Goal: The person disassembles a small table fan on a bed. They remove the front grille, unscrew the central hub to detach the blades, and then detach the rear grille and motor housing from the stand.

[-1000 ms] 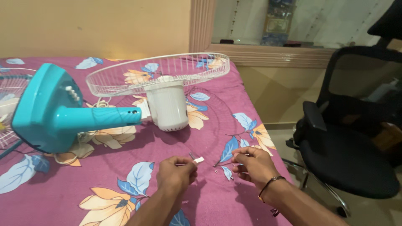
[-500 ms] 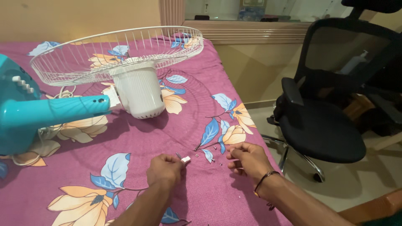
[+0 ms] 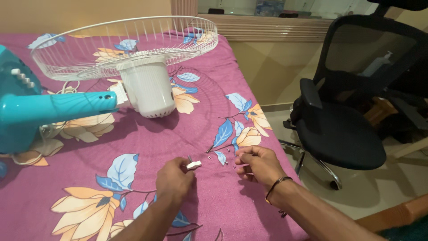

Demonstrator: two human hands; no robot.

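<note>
My left hand [image 3: 174, 177] rests on the purple flowered bedsheet [image 3: 147, 147] and pinches a small white clip-like part [image 3: 194, 164] with a thin metal pin sticking up from it. My right hand [image 3: 256, 163] lies a little to the right, fingers curled, fingertips close to several tiny screws and nuts [image 3: 221, 155] scattered on the sheet. Whether it holds one of them I cannot tell. A dark bracelet circles the right wrist.
A dismantled table fan lies at the back left: white wire guard [image 3: 125, 44] on its white motor housing [image 3: 148, 91], turquoise stand [image 3: 49, 111] and a white cord. A thin wire ring lies on the sheet. A black office chair [image 3: 341, 129] stands beside the bed's right edge.
The view swung right and tilted down, so the fan slid left in the picture. Both hands stay close together on the sheet; the left keeps its pinch on the white part.
</note>
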